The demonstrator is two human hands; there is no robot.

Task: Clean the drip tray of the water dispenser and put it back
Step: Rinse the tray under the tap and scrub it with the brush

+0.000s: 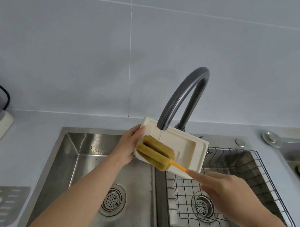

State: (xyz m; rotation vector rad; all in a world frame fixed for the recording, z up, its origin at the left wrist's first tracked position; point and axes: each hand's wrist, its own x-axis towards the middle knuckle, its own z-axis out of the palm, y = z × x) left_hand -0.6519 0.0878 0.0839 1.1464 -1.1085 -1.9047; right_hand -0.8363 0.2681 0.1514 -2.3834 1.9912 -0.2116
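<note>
The left hand [127, 147] grasps the cream drip tray [185, 147] under the faucet [184, 97] (tilted over the sink [72, 160]); the right hand [228, 197] grips the sponge brush [156, 152], pressed on the tray

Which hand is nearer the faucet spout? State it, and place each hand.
Left. The left hand grips the drip tray edge just below-left of the faucet spout; the right hand holds the sponge brush handle, lower right.

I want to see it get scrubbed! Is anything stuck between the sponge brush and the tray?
Nothing visible. The sponge brush, held by the right hand, lies right on the drip tray, which the left hand holds under the faucet.
</note>
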